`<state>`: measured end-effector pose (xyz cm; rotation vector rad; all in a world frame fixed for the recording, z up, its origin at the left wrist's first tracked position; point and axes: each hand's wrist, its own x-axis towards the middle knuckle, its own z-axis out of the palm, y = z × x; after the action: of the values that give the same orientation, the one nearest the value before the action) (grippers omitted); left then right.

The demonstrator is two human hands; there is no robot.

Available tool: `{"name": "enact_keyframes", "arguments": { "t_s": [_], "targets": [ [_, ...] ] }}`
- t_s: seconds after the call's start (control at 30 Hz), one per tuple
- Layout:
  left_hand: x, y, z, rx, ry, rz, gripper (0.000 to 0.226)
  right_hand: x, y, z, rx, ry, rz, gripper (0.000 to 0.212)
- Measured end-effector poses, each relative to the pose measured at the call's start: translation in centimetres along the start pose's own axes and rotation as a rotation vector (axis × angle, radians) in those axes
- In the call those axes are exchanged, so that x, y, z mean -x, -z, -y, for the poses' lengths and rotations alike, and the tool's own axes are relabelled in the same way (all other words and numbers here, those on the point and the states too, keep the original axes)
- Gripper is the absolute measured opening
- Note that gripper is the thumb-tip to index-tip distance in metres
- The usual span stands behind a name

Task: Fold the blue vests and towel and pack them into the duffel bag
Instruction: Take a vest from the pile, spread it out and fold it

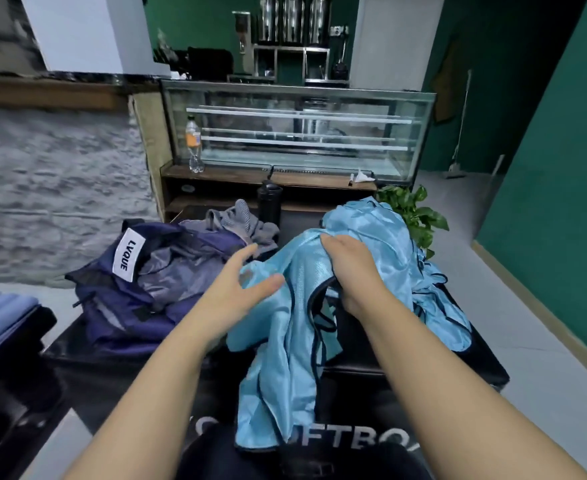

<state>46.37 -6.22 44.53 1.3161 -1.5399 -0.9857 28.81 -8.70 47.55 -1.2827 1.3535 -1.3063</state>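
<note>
Right hand [349, 271] gripping light blue vest [278, 344] over black table [423, 368]; left hand [240, 285] reaching in, fingers spread, holding nothing; navy duffel bag [119, 306] lying left.

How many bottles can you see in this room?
2. A clear plastic bottle with an orange label stands on the wooden shelf beside the glass display case. A black bottle stands behind the grey towel. Others may be hidden.
</note>
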Motion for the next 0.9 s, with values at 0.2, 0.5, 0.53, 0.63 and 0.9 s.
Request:
{"name": "enact_keyframes", "arguments": {
  "t_s": [0.2,0.5,0.53,0.63,0.9],
  "targets": [
    [1.6,-1.8,2.9,-0.337,0.022,0.142,0.038,1.1,-0.4,2.8,0.027,0.086,0.002,0.020],
    [1.8,-1.1,3.2,-0.242,0.069,-0.206,0.015,1.1,2.5,3.8,-0.039,0.071,-0.008,0.033],
    [1.6,-0.7,2.5,-0.212,0.070,-0.230,0.016,1.0,3.0,3.7,-0.062,0.053,-0.026,0.033],
    [1.1,0.4,0.4,-0.124,0.047,-0.271,0.020,0.4,4.2,3.1,-0.149,-0.008,-0.084,0.033],
    [-0.7,1.4,-6.3,0.092,-0.095,-0.257,0.022,2.6,2.8,3.6,0.154,0.114,0.053,0.026]
  ]
}}
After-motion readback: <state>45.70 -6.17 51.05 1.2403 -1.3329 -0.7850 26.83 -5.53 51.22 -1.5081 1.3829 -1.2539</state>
